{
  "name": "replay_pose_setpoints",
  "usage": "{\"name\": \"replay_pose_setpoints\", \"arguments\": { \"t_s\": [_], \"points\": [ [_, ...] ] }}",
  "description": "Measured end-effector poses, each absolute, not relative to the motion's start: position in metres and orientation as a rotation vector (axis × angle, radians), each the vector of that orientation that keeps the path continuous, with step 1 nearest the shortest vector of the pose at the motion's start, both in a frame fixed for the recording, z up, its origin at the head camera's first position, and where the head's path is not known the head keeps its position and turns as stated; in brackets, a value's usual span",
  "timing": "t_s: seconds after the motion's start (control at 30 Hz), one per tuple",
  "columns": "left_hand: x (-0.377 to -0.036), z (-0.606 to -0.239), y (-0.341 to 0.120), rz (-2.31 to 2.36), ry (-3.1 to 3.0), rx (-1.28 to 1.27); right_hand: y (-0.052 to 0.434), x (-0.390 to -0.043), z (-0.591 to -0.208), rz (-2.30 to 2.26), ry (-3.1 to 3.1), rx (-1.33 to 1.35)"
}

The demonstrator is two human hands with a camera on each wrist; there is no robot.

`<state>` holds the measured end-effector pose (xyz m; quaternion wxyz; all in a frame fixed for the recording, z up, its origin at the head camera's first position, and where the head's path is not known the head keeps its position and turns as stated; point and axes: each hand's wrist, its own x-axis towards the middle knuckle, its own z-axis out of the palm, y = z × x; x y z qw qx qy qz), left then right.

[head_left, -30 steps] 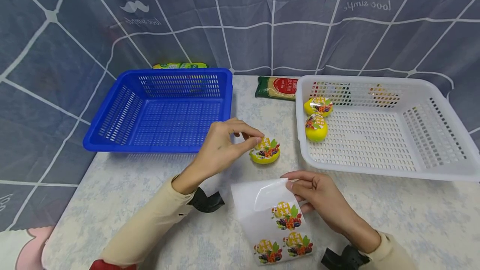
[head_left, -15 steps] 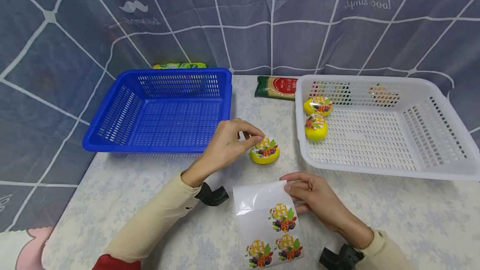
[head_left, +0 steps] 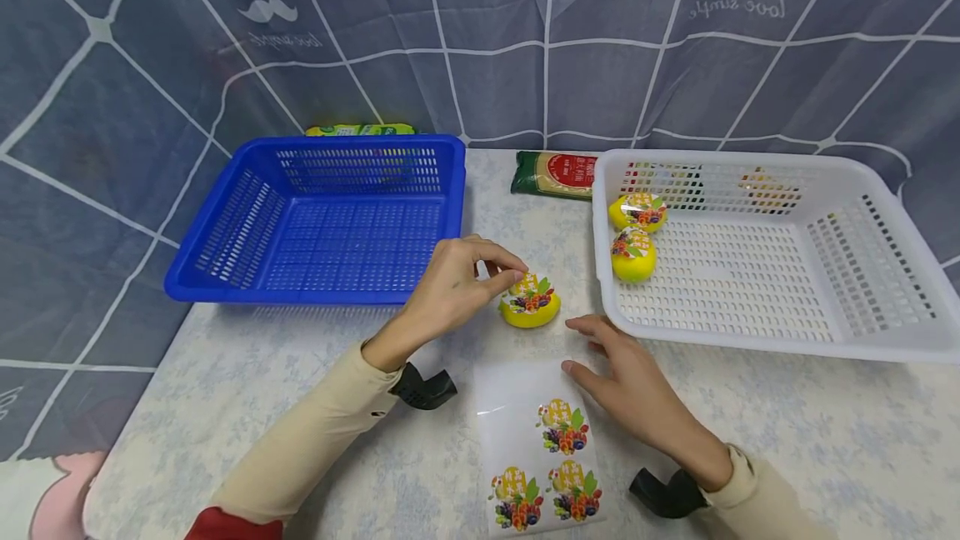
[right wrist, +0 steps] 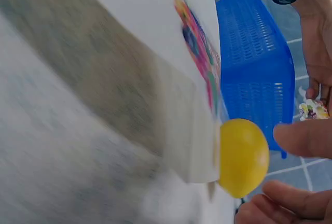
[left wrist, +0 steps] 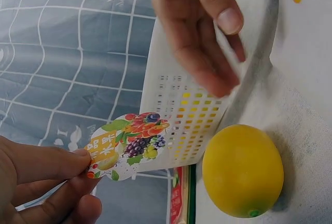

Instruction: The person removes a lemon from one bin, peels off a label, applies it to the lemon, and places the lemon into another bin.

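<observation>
My left hand (head_left: 453,290) pinches a fruit-printed sticker (left wrist: 129,143) by its edge between thumb and forefinger. A yellow lemon (left wrist: 243,169) rests on the table below; in the left wrist view it stands apart from the sticker, and in the head view the sticker covers part of it. My right hand (head_left: 641,394), fingers apart and holding nothing, hovers between the lemon and the sticker sheet (head_left: 502,423). That white sheet lies before me with several printed stickers at its near end. In the right wrist view the lemon (right wrist: 243,156) sits beyond the sheet's blurred edge.
A blue basket (head_left: 315,300) stands at the left. At the right, a white basket (head_left: 750,340) holds two lemons (head_left: 633,257) bearing stickers. Behind lie a green-and-red packet (head_left: 555,173) and a yellow-green packet (head_left: 360,130), against a grey checked curtain (head_left: 495,15).
My right hand has let go of the sheet and moved slightly up; the sheet now lies flatter, after shifting a little left. My left hand shifted slightly right, then stayed, still pinching the sticker.
</observation>
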<state>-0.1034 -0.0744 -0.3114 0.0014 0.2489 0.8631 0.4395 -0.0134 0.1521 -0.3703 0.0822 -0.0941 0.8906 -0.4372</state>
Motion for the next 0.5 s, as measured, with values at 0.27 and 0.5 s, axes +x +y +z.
{"name": "replay_pose_setpoints", "arguments": {
  "t_s": [0.27, 0.5],
  "points": [
    [-0.102, -0.311, -0.077, 1.383, 2.711, 0.793, 0.140, -0.042, -0.372, -1.274, 2.587, -0.267],
    [-0.102, -0.312, -0.077, 1.379, 2.714, 0.795, 0.131, -0.069, -0.388, -1.450, 2.487, -0.396]
  ]
}}
